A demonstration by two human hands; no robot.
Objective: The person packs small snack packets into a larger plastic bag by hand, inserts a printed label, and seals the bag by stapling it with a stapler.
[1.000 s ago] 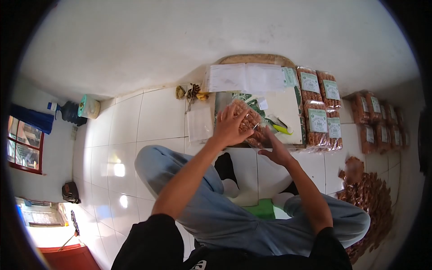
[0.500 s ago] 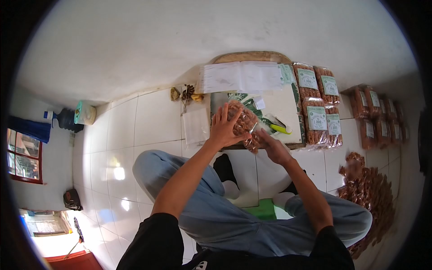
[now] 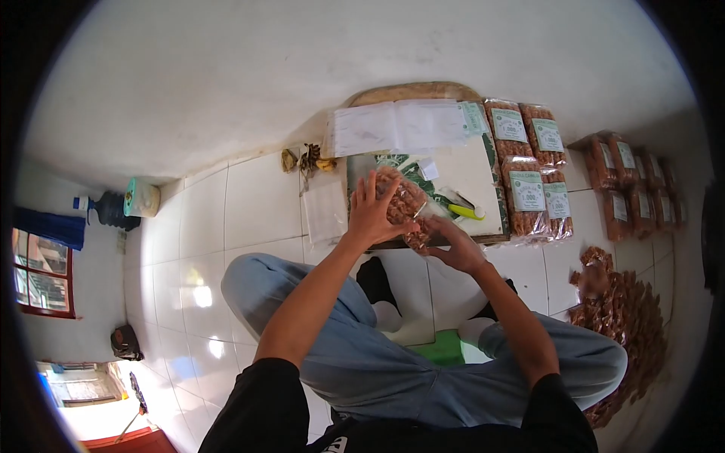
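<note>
A clear plastic bag of brown snack pieces [image 3: 408, 198] is held at a slant over the near edge of a low table [image 3: 476, 174]. My left hand [image 3: 371, 215] grips its left side, fingers spread along the bag and thumb across its front. At the lower right end of the bag, my right hand [image 3: 458, 245] cups it between thumb and fingers; part of this contact is hidden. Just right of the bag, a yellow-green cutter [image 3: 466, 212] lies on the table. A small white paper piece [image 3: 428, 168] is beyond the bag.
White plastic sheets [image 3: 393, 127] and green labels [image 3: 473, 118] lie at the table's back. Labelled snack packs [image 3: 526, 198] stand at its right, with more packs [image 3: 615, 162] beyond. Loose small packets [image 3: 627, 317] are heaped on the right floor. Clear bags [image 3: 325, 214] and bananas [image 3: 308, 160] are left.
The view has shifted slightly. My right hand's thumb has spread lower, around the lower end of the bag. My left hand keeps its hold.
</note>
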